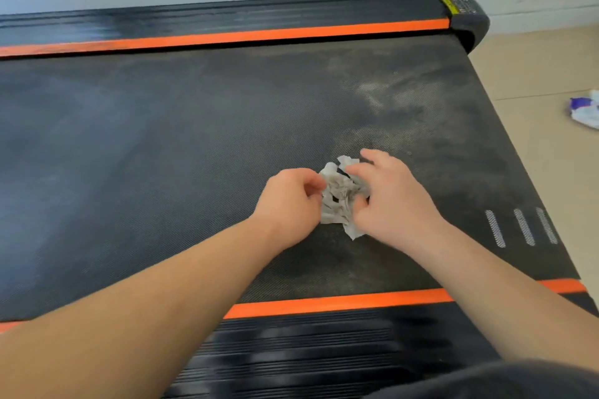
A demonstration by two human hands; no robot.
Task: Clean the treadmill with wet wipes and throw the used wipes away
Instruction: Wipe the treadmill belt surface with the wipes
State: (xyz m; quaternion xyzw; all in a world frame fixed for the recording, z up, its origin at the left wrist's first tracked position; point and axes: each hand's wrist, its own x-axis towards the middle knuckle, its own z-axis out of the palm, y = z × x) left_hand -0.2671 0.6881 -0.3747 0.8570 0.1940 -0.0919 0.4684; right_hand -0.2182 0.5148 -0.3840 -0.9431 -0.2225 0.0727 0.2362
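A crumpled, greyed wet wipe [340, 196] lies on the black treadmill belt [162, 146] near the middle of the view. My left hand [291, 204] pinches its left side with curled fingers. My right hand [389, 197] grips its right side, thumb and fingers bent round the wad. Dusty pale smears mark the belt to the upper right of the hands, while the belt's left part looks darker and damp.
Orange strips and ribbed black side rails [291, 353] run along both long edges of the belt. The treadmill's end cap [466, 13] sits at the upper right by the wall. A blue-and-white wipe packet [585, 112] lies on the beige floor at the right.
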